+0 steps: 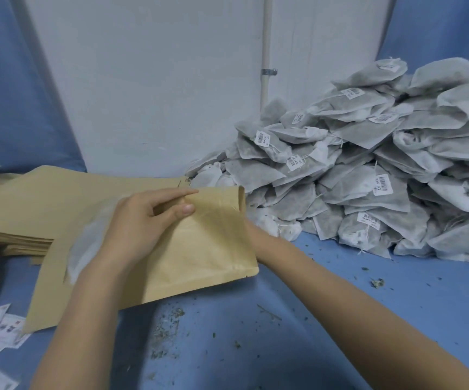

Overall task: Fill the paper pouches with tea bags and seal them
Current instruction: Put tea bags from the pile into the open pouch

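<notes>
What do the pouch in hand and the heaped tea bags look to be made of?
Pouch: matte tan kraft paper by its look, creasing stiffly, with a frosted, probably plastic window. Tea bags: thin whitish non-woven or filter fabric, likely; dark contents show through, with strings and printed paper tags.

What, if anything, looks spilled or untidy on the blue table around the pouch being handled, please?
Loose dried tea crumbs lie scattered over the blue table covering in front of the brown paper pouch and toward the heap of grey tea bags. It looks like leakage from the bags.
</notes>
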Demonstrator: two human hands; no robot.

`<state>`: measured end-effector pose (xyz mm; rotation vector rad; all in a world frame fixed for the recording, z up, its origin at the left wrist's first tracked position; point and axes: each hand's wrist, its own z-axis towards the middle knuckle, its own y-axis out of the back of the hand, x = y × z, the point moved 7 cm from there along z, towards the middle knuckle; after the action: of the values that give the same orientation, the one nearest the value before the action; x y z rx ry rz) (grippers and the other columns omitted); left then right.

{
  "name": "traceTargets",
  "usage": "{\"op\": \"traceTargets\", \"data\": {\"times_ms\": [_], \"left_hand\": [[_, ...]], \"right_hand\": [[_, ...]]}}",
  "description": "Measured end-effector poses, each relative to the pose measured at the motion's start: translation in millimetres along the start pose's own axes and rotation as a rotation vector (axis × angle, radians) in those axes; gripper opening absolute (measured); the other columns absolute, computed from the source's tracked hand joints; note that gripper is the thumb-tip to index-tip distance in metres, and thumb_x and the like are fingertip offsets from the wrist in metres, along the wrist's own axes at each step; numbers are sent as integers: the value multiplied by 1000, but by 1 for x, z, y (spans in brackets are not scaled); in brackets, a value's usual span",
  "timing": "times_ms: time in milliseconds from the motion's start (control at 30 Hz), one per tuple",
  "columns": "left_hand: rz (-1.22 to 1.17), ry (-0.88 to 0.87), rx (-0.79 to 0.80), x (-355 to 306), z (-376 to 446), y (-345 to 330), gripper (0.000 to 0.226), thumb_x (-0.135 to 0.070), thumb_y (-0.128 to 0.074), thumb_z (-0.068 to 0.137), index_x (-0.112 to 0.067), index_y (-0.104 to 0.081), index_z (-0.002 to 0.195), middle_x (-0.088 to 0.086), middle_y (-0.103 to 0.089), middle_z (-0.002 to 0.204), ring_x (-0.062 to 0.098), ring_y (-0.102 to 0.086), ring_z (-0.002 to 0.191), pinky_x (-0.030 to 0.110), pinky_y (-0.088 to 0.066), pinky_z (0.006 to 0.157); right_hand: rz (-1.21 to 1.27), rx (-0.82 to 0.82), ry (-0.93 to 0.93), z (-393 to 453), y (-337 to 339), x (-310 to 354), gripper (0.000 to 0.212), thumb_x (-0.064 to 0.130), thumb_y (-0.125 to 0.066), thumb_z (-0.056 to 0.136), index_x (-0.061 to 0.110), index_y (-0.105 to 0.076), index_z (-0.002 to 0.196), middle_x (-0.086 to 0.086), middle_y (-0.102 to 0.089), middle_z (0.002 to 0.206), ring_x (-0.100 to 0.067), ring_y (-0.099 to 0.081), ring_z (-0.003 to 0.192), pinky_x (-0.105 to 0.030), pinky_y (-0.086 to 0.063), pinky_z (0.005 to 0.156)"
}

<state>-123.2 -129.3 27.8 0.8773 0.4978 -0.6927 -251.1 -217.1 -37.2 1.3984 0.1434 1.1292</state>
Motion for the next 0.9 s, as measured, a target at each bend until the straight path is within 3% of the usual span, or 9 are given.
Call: {"op": "traceTargets", "data": {"times_ms": [133, 233, 333, 433, 533, 667, 733, 833, 900], "left_hand": [[4, 42, -39, 11, 0, 8, 29, -31, -72, 79, -56, -66, 91, -26, -68, 95, -18, -56, 91, 5, -38, 81], [11, 49, -30, 14, 0, 8, 28, -33, -72, 78, -57, -66, 91, -28, -68, 92, -18, -56, 90, 5, -38, 80], [17, 48, -31, 15, 0, 9, 29, -33, -72, 78, -58, -66, 92, -27, -68, 90, -14, -56, 91, 13, -38, 82], [28, 46, -38, 17, 0, 12, 29, -33, -72, 78, -59, -65, 92, -29, -68, 94, -15, -55, 95, 12, -38, 83], [34, 46, -46, 19, 0, 16, 31, -34, -71, 78, -60, -64, 92, -35, -66, 92, -20, -54, 93, 2, -36, 80], [22, 55, -54, 21, 0, 18, 33, -36, -71, 77, -63, -62, 93, -41, -62, 90, -23, -53, 90, 0, -36, 78], [17, 63, -60, 21, 0, 18, 33, -35, -71, 78, -63, -62, 93, -41, -62, 90, -22, -53, 90, 7, -37, 80], [9, 66, -63, 18, -1, 16, 33, -32, -72, 79, -62, -64, 89, -40, -63, 86, -22, -54, 88, 1, -36, 77], [-5, 61, -54, 13, -5, 13, 30, -30, -72, 78, -57, -66, 90, -37, -64, 79, -20, -55, 83, -3, -35, 74]], "right_hand": [[2, -415, -81, -26, 48, -26, 16, 6, -56, 80, 16, -68, 77, 12, -56, 78, -10, -54, 74, -19, -39, 69], [-290, -199, -330, -33, 35, -70, 38, 38, -57, 84, 25, -56, 119, 0, -54, 120, -23, -47, 113, -33, -42, 92], [-390, -106, -336, -30, 22, -79, 72, 66, -53, 79, 27, -38, 138, -3, -47, 134, -26, -36, 122, -37, -33, 101], [-446, -154, -302, -19, 21, -72, 70, 67, -53, 78, 32, -41, 137, -1, -45, 132, -25, -31, 123, -35, -26, 102], [-467, -226, -284, -13, 27, -67, 41, 51, -47, 90, 29, -59, 123, -3, -53, 122, -24, -37, 118, -30, -27, 97], [-190, -465, -265, -32, 56, -72, 32, 26, -45, 98, 6, -69, 107, -10, -59, 116, -26, -48, 113, -27, -34, 91], [-45, -568, -306, -50, 73, -77, 36, 24, -43, 98, -4, -65, 90, -11, -64, 92, -31, -60, 97, -31, -39, 80], [396, -566, -382, -74, 86, -84, 42, 31, -45, 97, -4, -62, 81, -7, -64, 74, -21, -67, 66, -40, -54, 69], [622, -482, -373, -85, 87, -77, 36, 30, -49, 96, 1, -67, 85, -6, -67, 76, -13, -64, 60, -30, -53, 58]]}}
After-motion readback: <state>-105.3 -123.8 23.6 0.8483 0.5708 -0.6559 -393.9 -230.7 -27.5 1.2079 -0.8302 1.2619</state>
